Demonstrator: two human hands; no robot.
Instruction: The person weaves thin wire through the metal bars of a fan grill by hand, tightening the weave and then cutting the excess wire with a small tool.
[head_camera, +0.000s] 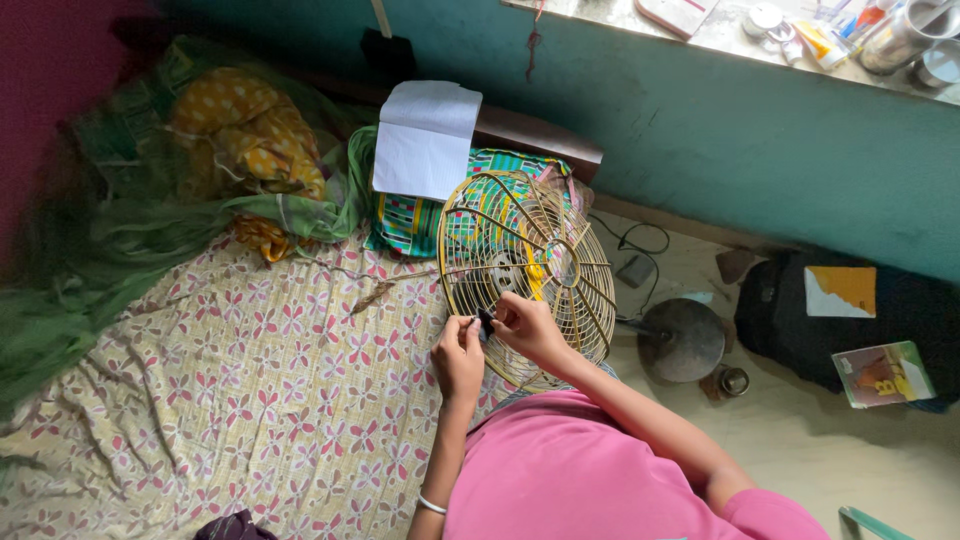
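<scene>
Head view: on a floral bedsheet (250, 380) by a teal wall (720, 130), both hands pinch a fan guard's (525, 275) small black clip (485, 322).

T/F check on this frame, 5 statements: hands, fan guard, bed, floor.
1. Both hands meet at the rim of the wire fan guard. True: the left hand and right hand pinch a small dark part at its edge.
2. The fan guard is solid blue plastic. False: it is a cream wire grille.
3. An open white notebook lies behind the guard. True.
4. The bedsheet is plain white. False: it has a pink floral print.
5. The round fan base sits on the bed. False: it stands on the floor to the right.
</scene>
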